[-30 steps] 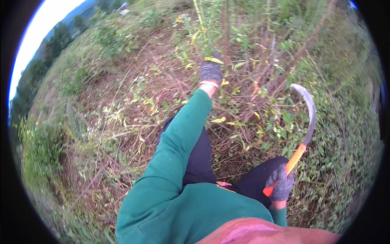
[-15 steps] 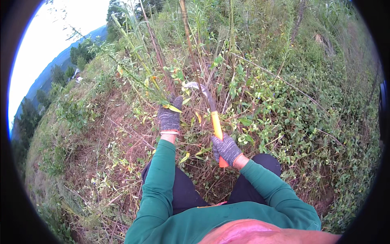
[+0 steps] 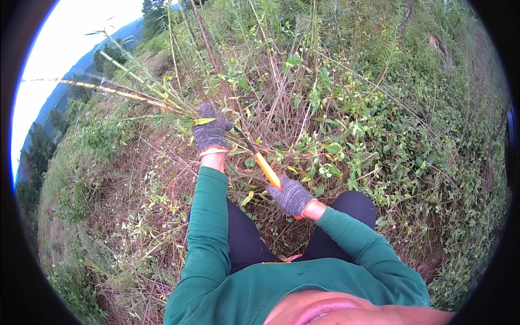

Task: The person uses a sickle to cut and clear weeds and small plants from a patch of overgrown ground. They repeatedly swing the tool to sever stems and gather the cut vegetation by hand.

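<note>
A bundle of plant stems (image 3: 162,103), green and brown, leans out to the far left. My left hand (image 3: 211,130), in a grey knit glove, is closed around its lower part. The sickle's orange handle (image 3: 266,169) is gripped in my right hand (image 3: 292,196), gloved the same way. From the handle its dark blade (image 3: 246,140) reaches toward the left hand. The blade's curved end is hidden behind that hand and the stems. One yellow-green leaf (image 3: 203,121) lies over the left glove.
Leafy low plants (image 3: 346,143) cover the slope on the right. Dry stalks (image 3: 281,81) and an upright brown stem (image 3: 204,35) stand ahead. Cut litter and bare soil (image 3: 116,200) lie on the left. A long thin stem (image 3: 379,95) slants across the right side.
The tall brown stem that stood upright by the sickle now tilts left within my left hand's bundle. My left hand moved slightly left and up; the sickle swung left toward it.
</note>
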The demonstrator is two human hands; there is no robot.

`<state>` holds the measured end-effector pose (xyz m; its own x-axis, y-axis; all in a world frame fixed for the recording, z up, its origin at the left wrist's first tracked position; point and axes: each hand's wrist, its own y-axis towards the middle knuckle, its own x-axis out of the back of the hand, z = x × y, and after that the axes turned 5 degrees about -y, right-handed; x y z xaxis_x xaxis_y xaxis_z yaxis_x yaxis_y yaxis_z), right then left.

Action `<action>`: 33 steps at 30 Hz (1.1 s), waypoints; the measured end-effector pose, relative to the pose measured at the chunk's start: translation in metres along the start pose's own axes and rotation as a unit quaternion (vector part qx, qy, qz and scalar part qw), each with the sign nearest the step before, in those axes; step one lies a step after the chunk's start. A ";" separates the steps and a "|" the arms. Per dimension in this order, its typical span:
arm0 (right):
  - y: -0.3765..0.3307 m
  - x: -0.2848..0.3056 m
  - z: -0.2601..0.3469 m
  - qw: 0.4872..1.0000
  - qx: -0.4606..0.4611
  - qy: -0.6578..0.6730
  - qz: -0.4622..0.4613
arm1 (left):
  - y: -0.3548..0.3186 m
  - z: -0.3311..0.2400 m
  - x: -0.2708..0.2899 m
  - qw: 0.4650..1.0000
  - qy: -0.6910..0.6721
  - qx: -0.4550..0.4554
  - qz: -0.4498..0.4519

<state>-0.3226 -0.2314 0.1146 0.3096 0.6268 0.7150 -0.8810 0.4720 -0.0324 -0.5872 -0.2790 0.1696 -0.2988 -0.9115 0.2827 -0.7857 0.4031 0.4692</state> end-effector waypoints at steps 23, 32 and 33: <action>0.135 0.134 0.005 0.825 -0.039 0.498 -0.263 | -0.002 0.026 0.027 0.938 0.343 0.048 -0.016; 0.155 0.055 0.053 0.904 -0.064 0.414 0.088 | -0.004 0.009 0.031 0.900 0.430 -0.039 0.052; 0.145 0.040 0.052 0.939 -0.035 0.337 0.055 | 0.005 0.018 0.030 0.942 0.329 -0.021 0.070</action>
<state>-0.4568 -0.1698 0.1748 0.3952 0.9130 0.1013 -0.9026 0.4065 -0.1420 -0.6101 -0.3058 0.1654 0.0133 -0.6068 0.7947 -0.7378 0.5305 0.4174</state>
